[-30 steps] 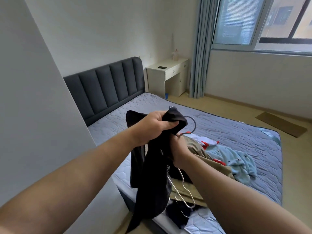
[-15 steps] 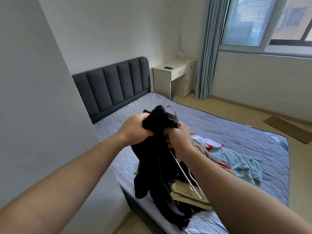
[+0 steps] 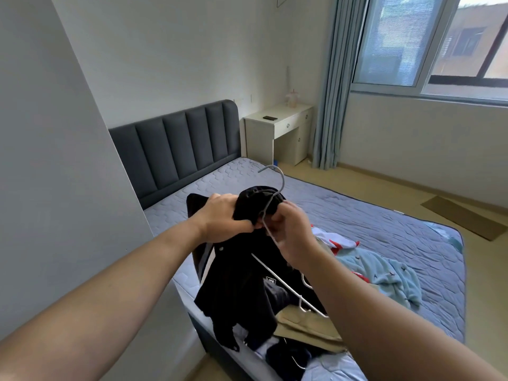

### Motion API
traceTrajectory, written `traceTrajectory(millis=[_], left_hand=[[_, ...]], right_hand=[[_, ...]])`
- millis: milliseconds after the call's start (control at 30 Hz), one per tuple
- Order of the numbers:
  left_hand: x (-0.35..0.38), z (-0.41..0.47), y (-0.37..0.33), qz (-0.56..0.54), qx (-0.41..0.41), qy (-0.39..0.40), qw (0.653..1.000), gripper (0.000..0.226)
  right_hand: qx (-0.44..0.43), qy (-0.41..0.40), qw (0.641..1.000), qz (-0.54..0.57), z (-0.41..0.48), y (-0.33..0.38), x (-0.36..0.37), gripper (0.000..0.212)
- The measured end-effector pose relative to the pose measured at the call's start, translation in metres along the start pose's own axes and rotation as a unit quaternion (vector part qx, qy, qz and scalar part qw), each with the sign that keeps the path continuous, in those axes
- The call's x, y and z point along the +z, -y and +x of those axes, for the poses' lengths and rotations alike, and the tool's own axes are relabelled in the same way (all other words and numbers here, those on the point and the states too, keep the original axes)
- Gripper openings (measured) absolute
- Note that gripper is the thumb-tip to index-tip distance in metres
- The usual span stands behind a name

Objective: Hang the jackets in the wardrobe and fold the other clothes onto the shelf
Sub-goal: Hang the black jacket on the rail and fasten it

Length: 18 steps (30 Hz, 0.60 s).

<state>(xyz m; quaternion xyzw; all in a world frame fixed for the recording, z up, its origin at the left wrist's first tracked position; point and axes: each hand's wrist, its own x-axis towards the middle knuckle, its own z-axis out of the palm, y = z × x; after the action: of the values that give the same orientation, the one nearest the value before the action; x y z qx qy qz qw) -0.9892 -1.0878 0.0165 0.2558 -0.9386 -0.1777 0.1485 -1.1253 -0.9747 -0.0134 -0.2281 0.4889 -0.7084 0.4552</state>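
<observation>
The left hand [image 3: 220, 218] grabs the black jacket [image 3: 239, 284] near its top, with fingers curled tight round the cloth. Right beside it, the right hand [image 3: 291, 232] pinches the thin wire hanger [image 3: 283, 182] just under its hook. The jacket hangs down over the near corner of the bed [image 3: 357, 215]. Behind it lie tan clothes [image 3: 305, 325], a light blue top [image 3: 384, 273] and a white and red one [image 3: 338, 240]. Farther back stand the dark headboard [image 3: 178, 144], a small white desk [image 3: 277, 125] and a blue curtain [image 3: 332, 92].

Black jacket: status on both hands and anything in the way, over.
Left hand grips black jacket at the collar; right hand pinches wire hanger. Jacket not yet hung. Clothes pile lies below on bed.
</observation>
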Motion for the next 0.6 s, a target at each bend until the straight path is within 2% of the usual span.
traceTrajectory(millis=[100,233,367,400,467,533,600], left_hand=[[0.002,0.001,-0.003,0.015,-0.013,-0.026,0.999,0.051],[0.013,0.000,-0.011,0.019,-0.038,-0.109,0.993,0.054],[0.019,-0.004,-0.013,0.007,-0.064,-0.117,0.991,0.052],[0.019,-0.006,-0.013,0.005,-0.069,-0.127,0.990,0.051],[0.015,-0.009,-0.013,-0.005,-0.080,-0.146,0.986,0.048],[0.010,-0.012,-0.014,-0.017,-0.086,-0.155,0.984,0.039],[0.006,-0.016,-0.015,-0.030,-0.083,-0.154,0.984,0.030]], right_hand=[[0.032,-0.025,0.999,-0.013,0.011,0.000,-0.014,0.021],[0.015,-0.033,0.991,-0.127,0.018,-0.008,-0.026,0.041],[0.096,-0.027,0.971,-0.218,0.024,-0.016,-0.040,0.061],[0.131,0.000,0.953,-0.273,0.024,-0.018,-0.042,0.063],[0.201,0.058,0.898,-0.386,0.021,-0.025,-0.042,0.053],[0.270,0.100,0.848,-0.444,0.015,-0.032,-0.038,0.046],[0.308,0.143,0.806,-0.485,0.012,-0.033,-0.034,0.050]])
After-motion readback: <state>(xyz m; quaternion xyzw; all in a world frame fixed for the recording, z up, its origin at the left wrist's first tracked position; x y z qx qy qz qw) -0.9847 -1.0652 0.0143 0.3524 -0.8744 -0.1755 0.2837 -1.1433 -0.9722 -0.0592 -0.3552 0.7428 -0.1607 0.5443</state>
